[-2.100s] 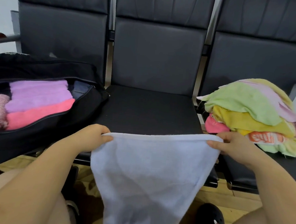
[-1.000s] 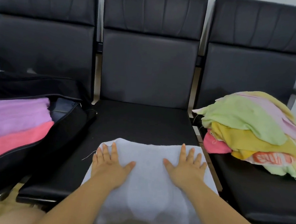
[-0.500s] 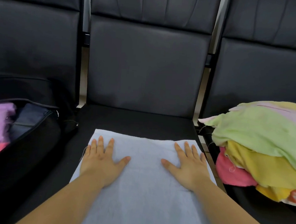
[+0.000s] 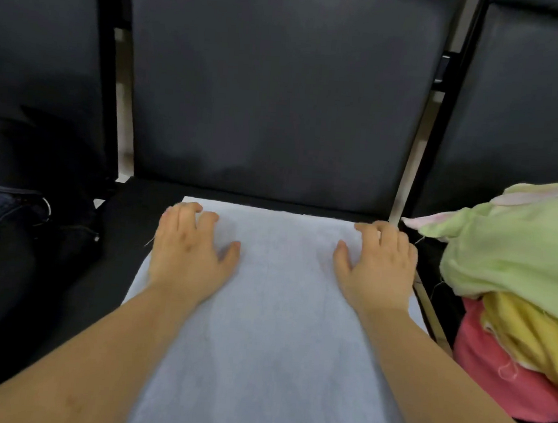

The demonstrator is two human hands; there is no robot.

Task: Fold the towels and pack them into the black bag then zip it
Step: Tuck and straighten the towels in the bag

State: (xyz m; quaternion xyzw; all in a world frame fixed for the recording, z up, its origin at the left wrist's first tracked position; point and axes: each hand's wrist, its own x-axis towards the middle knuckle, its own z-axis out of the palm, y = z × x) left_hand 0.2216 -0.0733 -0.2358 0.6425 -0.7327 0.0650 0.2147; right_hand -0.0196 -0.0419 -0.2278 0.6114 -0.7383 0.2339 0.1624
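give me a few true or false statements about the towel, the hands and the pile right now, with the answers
1. The pale blue towel lies spread on the middle seat. True.
2. Both hands rest on the towel, the left hand and the right hand near its far corners. True.
3. The right hand is lifting a yellow towel from the pile. False: it lies on the pale blue towel, apart from the pile of towels.
4. A green towel tops the pile on the right. True.
5. The pale blue towel is already inside the black bag. False: it is on the seat, beside the bag.
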